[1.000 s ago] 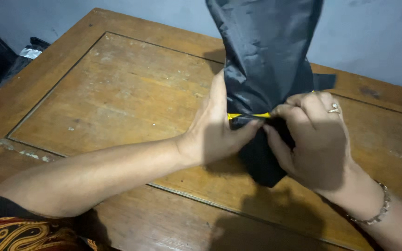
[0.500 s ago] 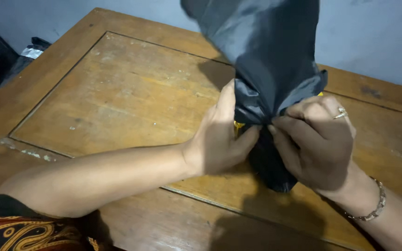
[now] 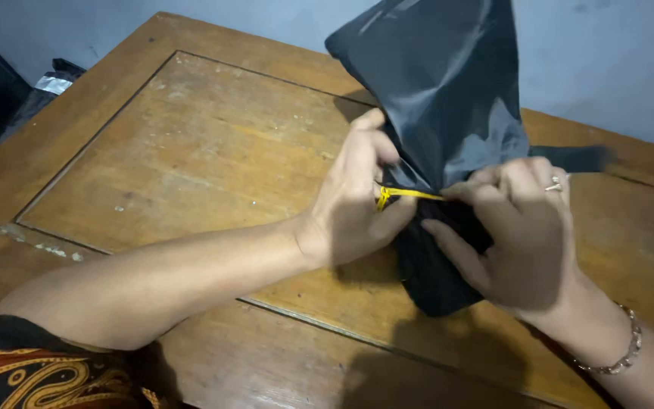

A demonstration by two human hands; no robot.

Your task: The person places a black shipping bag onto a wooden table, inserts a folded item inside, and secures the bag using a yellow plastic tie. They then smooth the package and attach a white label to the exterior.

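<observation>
Black glossy plastic bag (image 3: 448,106), gathered at a narrow neck, stands upright over the worn brown wooden counter (image 3: 191,151); its loose top flares upward and its bunched lower part (image 3: 433,273) hangs below the neck, close over the counter between the two hands. A thin yellow rubber band (image 3: 406,195) runs roughly level across the neck, crosswise to the bag's upright long axis. Left hand (image 3: 353,212) sits on the left of the neck, fingers (image 3: 369,140) pinched shut on the band's left end, thumb side against the plastic. Right hand (image 3: 516,235), with a ring and a beaded bracelet (image 3: 622,352), presses the neck from the right, fingers curled together on the band's other end and the plastic. Both hands are touching the neck; neither is clearly nearer. A dark crumpled object (image 3: 54,76) lies off the counter's far left edge.
</observation>
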